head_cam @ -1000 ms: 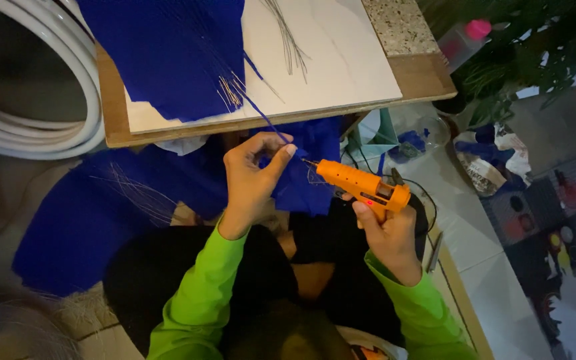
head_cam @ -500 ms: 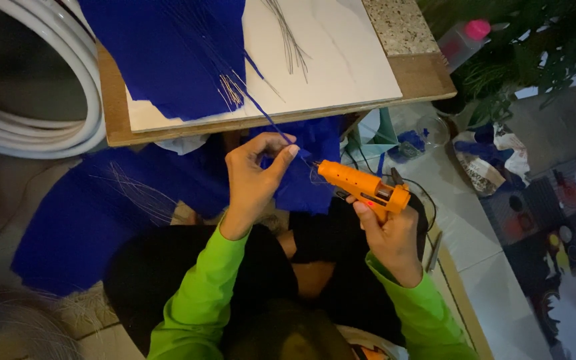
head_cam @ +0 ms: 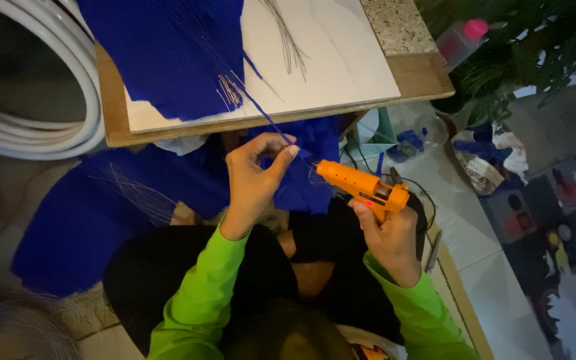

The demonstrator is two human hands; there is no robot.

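My left hand (head_cam: pixel 256 175) pinches a thin wire wrapped in blue paper (head_cam: pixel 269 121), which slants up toward the board. My right hand (head_cam: pixel 387 235) grips an orange glue gun (head_cam: pixel 361 188) by its handle, with the nozzle pointing left, close to the left fingertips. Behind the hands hangs a piece of blue crepe paper (head_cam: pixel 305 167). A larger blue sheet (head_cam: pixel 168 53) lies on the white board (head_cam: pixel 341 60), with a bundle of thin wires (head_cam: pixel 231 90) at its edge. Both sleeves are bright green.
White coiled tubing (head_cam: pixel 28 100) lies at left. More blue paper (head_cam: pixel 88 220) with wires covers the floor at left. Loose wires (head_cam: pixel 288 40) lie on the board. A bottle with a pink cap (head_cam: pixel 461 37), green plants and clutter sit at right.
The glue gun's nozzle has moved left, closer to my left fingertips. My left hand keeps its pinch on the wrapped wire.
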